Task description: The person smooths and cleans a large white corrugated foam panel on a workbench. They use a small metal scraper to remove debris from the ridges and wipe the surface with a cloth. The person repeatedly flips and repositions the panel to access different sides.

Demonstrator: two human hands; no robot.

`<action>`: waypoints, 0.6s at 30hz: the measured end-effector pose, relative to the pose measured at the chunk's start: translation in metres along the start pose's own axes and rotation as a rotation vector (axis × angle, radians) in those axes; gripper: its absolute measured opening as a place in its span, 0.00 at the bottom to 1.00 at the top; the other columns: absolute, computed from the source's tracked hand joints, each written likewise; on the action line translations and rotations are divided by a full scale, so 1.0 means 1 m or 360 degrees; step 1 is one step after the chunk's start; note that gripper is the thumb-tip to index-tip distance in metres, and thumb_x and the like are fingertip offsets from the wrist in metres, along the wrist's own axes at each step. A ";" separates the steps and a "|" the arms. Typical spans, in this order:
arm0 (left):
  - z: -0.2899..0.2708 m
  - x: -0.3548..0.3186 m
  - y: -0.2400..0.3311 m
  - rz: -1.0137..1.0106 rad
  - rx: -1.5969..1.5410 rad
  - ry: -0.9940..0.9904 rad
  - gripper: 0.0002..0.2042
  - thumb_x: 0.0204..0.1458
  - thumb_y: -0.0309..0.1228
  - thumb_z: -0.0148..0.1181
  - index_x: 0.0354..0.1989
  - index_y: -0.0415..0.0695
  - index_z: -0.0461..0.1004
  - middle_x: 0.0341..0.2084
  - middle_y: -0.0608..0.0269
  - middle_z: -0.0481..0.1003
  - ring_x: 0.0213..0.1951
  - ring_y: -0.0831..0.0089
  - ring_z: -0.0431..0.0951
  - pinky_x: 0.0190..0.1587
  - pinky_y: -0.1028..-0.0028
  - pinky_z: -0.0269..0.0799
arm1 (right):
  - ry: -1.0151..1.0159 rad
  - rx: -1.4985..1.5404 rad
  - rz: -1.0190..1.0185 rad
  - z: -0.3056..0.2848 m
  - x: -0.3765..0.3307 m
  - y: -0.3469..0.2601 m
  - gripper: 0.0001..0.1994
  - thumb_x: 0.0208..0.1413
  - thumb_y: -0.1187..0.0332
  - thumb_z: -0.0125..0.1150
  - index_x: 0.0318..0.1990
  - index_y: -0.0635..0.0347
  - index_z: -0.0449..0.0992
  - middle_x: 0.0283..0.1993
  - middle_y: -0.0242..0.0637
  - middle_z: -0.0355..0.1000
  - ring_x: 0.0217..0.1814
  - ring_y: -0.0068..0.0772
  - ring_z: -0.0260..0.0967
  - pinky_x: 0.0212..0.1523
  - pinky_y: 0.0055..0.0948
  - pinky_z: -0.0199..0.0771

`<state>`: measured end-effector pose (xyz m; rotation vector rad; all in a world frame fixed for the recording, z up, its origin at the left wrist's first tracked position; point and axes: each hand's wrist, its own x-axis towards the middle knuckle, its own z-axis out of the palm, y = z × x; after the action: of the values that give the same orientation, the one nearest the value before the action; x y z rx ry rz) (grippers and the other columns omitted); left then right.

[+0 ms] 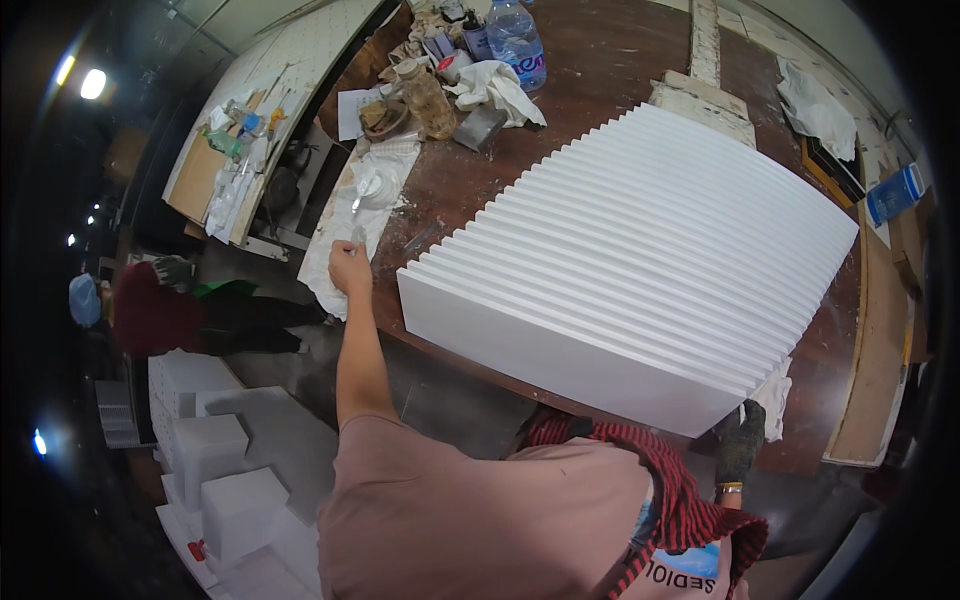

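A large white block with a ridged top and smooth sides lies across the brown table. Beyond its left corner, my bare left hand is closed on a small grey scraper, whose exact shape is hard to make out. That hand is over a white-smeared sheet, close to a mound of white paste. My right hand, in a dark glove, is at the block's near right corner beside a white cloth. Its fingers are mostly hidden, so their grip does not show.
A water bottle, a brownish jar, a crumpled white rag and a dark grey block crowd the table's far left. A blue container is at the far right. White blocks stand lower left; another person is beyond them.
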<state>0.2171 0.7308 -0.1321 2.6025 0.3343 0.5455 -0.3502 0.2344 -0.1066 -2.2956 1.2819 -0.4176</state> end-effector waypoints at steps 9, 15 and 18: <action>-0.030 -0.036 0.107 0.0394 -0.1233 -0.0334 0.09 0.54 0.21 0.63 0.44 0.37 0.77 0.37 0.58 0.78 0.40 0.69 0.78 0.44 0.69 0.74 | 0.0104 -0.0200 0.0294 -0.034 0.016 -0.006 0.16 0.61 0.67 0.59 0.52 0.69 0.74 0.51 0.52 0.74 0.52 0.50 0.73 0.55 0.42 0.71; -0.098 -0.241 0.258 0.1981 -0.0757 -0.1440 0.32 0.43 0.33 0.74 0.60 0.47 0.73 0.60 0.56 0.71 0.61 0.57 0.69 0.66 0.53 0.60 | 0.0765 0.0156 -0.0636 -0.071 0.079 -0.070 0.16 0.61 0.72 0.61 0.56 0.62 0.76 0.57 0.43 0.75 0.58 0.43 0.72 0.62 0.42 0.70; -0.098 -0.295 0.292 0.2349 -0.0360 -0.1486 0.37 0.41 0.45 0.75 0.63 0.53 0.71 0.67 0.63 0.65 0.68 0.60 0.61 0.71 0.44 0.48 | 0.0566 -0.0356 -0.0791 -0.028 0.102 -0.089 0.21 0.56 0.74 0.63 0.59 0.57 0.76 0.63 0.46 0.70 0.66 0.48 0.64 0.70 0.45 0.61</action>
<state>-0.0471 0.4210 -0.0058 2.1094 -1.8471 -0.2872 -0.2473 0.1799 -0.0315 -2.8253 0.9248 -0.9252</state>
